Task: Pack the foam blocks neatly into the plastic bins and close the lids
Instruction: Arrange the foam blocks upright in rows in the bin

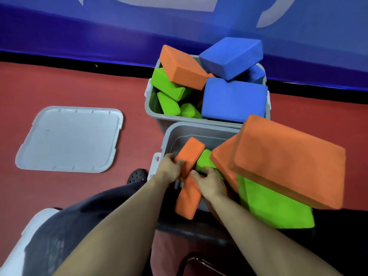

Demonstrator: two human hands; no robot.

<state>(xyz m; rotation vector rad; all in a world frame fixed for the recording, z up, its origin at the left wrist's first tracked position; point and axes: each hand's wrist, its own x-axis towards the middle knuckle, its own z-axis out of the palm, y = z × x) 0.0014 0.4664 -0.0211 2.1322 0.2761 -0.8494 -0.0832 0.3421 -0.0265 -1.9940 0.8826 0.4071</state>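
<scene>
Both hands gripping one orange block, near bin floor largely hidden.

We saw grey bins: the far bin held orange, lime-green and blue foam blocks, the near bin orange and green ones. A pale grey lid lay on the red floor. The wall behind was blue with white markings above a black strip.
</scene>
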